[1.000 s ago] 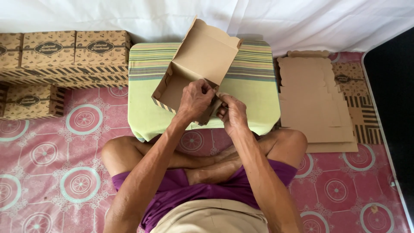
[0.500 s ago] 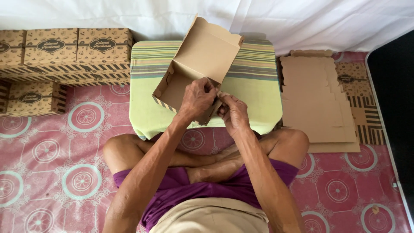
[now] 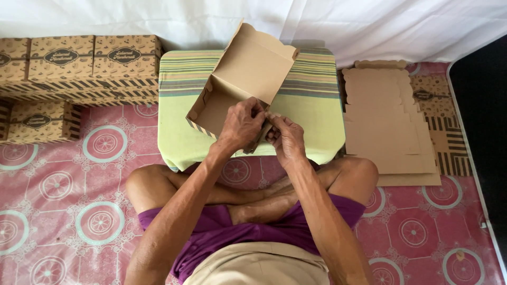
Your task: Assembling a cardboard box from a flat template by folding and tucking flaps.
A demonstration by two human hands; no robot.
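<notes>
A low cushioned table [image 3: 317, 132] is set on the floor mat [image 3: 79, 211] directly before the seated person's crossed legs, and behind it a hanging cloth [image 3: 369, 26] is seen. On the table, towards its left half, a half-folded cardboard box [image 3: 240, 79] is placed, its lid raised towards the cloth. At the box's near right corner the left hand [image 3: 242, 124] and the right hand [image 3: 288, 138] are closed on the cardboard, side by side and touching. To the left of the table, finished boxes [image 3: 79, 68] are stacked on the mat. To the right, a pile of flat box blanks [image 3: 391, 121] is laid on the mat, just beside the table.
</notes>
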